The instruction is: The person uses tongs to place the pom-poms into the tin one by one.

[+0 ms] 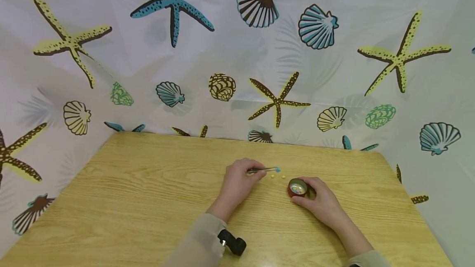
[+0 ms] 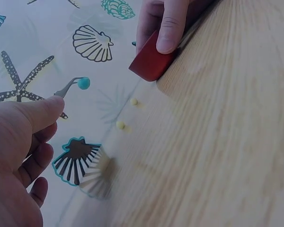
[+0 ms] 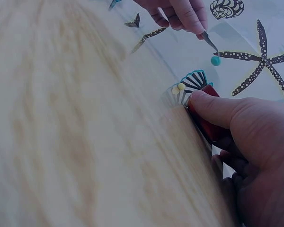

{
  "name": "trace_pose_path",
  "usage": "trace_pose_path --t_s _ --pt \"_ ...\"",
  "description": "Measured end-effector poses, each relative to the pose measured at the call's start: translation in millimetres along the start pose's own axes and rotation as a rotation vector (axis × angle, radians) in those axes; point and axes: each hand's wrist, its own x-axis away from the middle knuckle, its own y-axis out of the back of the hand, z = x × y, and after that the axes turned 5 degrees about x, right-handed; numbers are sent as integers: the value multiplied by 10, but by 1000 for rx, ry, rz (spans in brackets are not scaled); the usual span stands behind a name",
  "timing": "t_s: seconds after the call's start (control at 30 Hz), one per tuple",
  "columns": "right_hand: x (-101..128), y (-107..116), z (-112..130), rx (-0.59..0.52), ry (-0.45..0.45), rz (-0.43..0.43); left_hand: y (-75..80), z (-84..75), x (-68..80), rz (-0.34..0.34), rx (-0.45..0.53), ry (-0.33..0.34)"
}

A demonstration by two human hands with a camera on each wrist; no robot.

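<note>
My left hand [image 1: 239,180] pinches a pair of metal tweezers [image 1: 256,171] between thumb and fingers. At the tweezers' bent tips hangs a small blue bead [image 2: 84,83], held above the table. Two small yellow beads [image 1: 283,177] lie on the wood between my hands. My right hand [image 1: 323,201] grips a small round red container [image 1: 297,195] on the table, thumb on the near side and fingers behind. Several coloured beads show inside it in the head view. In the right wrist view the red container [image 3: 210,118] is partly hidden by the thumb.
The wooden table [image 1: 148,184] spreads out around both hands. A white cloth [image 1: 208,114] printed with shells and starfish hangs along its back and sides. A black strap end [image 1: 233,243] sticks out from the left sleeve.
</note>
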Motion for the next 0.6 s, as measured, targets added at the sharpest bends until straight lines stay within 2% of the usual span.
trace_pose_path --t_s 0.3,0.6 --pt "17 5 11 2 -5 -4 -121 -108 6 22 -9 -58" --pt "15 12 19 -11 6 -4 -239 -218 11 58 -3 -71"
